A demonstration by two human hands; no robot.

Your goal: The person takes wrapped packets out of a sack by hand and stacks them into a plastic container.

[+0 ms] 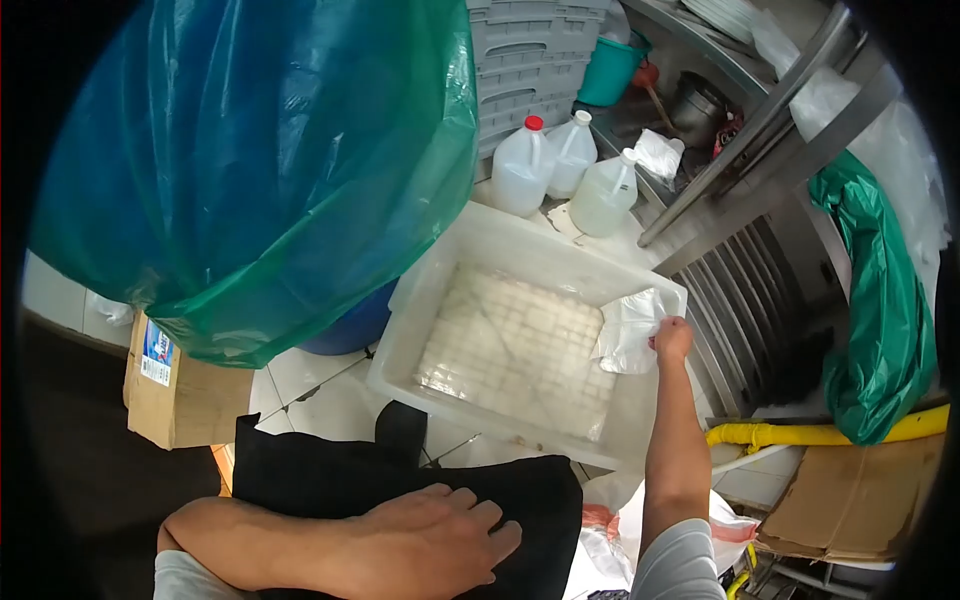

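My right hand (672,338) is closed on a thin, whitish plastic sheet (625,335) at the right end of a white plastic tub (395,350). The sheet hangs inside the tub's right side. Across the tub's bottom lie rows of small pale blocks (515,345), apparently under clear film; what they are I cannot make out. My left hand (435,535) rests palm down on the black apron (320,470) over my lap. Its fingers are loosely bent and apart, and nothing shows in them.
A big green-bagged bin (300,170) stands at left, beside a cardboard box (190,390). Several jugs (605,195) sit behind the tub, near stacked grey crates (530,60). On the right are a metal rack (745,310), a green bag (870,300) and a yellow pipe (770,435).
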